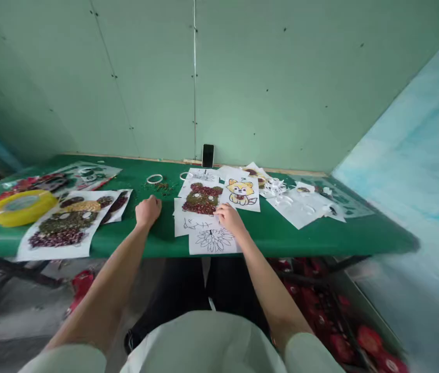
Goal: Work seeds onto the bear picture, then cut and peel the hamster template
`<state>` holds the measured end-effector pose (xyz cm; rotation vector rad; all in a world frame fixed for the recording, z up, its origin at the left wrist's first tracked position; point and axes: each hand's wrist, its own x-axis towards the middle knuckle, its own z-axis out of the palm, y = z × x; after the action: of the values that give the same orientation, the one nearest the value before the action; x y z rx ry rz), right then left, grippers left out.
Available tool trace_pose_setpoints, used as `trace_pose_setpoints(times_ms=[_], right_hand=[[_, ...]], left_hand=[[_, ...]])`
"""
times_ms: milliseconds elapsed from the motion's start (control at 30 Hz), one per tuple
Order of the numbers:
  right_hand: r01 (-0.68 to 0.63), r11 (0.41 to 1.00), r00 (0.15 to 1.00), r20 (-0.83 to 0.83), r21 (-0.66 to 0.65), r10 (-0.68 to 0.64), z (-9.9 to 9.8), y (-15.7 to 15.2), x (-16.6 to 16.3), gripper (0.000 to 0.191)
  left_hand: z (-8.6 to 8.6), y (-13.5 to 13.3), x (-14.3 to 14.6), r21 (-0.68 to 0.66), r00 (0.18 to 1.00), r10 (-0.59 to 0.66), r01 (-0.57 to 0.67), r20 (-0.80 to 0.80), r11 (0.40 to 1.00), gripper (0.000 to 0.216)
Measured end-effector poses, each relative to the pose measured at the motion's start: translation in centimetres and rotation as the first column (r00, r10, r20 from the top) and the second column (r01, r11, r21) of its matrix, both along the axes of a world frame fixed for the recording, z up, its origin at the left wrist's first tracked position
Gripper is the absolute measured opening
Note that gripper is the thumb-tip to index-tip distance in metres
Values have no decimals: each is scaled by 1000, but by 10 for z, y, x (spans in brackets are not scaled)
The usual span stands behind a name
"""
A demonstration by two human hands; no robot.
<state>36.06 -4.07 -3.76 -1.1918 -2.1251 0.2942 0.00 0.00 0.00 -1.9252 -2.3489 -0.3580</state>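
Note:
In the head view, a bear-shaped picture (202,199) of red and green beans or seeds lies on white paper in front of me. My right hand (230,217) is at its lower right edge, fingertips drawn together against the beans; anything pinched there is too small to make out. My left hand (148,210) rests on the green tabletop left of the picture, fingers curled into a fist that hides its contents. Loose seeds (164,187) lie scattered beyond it, beside a white tape ring (154,178). Line-drawn flower sheets (214,241) stick out below the bean picture.
A yellow tape roll (22,208) and another seed picture (66,225) lie at left. On the right are a yellow fox drawing (241,192), white paper sheets (297,213) and white strips (274,185). A phone (208,156) leans against the green wall.

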Motion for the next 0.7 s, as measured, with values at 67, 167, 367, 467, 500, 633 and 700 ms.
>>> trace_pose_setpoints(times_ms=[67, 167, 367, 467, 500, 633, 700], right_hand=[[1, 1000, 1000, 2, 1, -1, -1, 0, 0, 40], [1, 1000, 1000, 4, 5, -1, -1, -1, -1, 41], [20, 1000, 1000, -1, 1, -20, 4, -5, -3, 41], [21, 1000, 1000, -1, -5, -21, 4, -5, -3, 40], [19, 1000, 1000, -2, -5, -19, 4, -4, -3, 41], [16, 1000, 1000, -15, 3, -16, 0, -2, -2, 42], [19, 1000, 1000, -21, 10, -19, -3, -1, -1, 42]], left_hand=[[2, 0, 1, 1, 1000, 4, -4, -1, 1000, 46], [5, 0, 1, -3, 1000, 13, -13, 3, 1000, 45], [8, -1, 2, -14, 999, 19, -19, 29, 1000, 44], [8, 0, 2, -8, 1000, 16, -15, 26, 1000, 44], [8, 0, 2, -8, 1000, 18, -18, 25, 1000, 44], [8, -1, 2, -15, 999, 19, -18, 27, 1000, 44], [7, -1, 2, -15, 999, 14, -14, 30, 1000, 44]])
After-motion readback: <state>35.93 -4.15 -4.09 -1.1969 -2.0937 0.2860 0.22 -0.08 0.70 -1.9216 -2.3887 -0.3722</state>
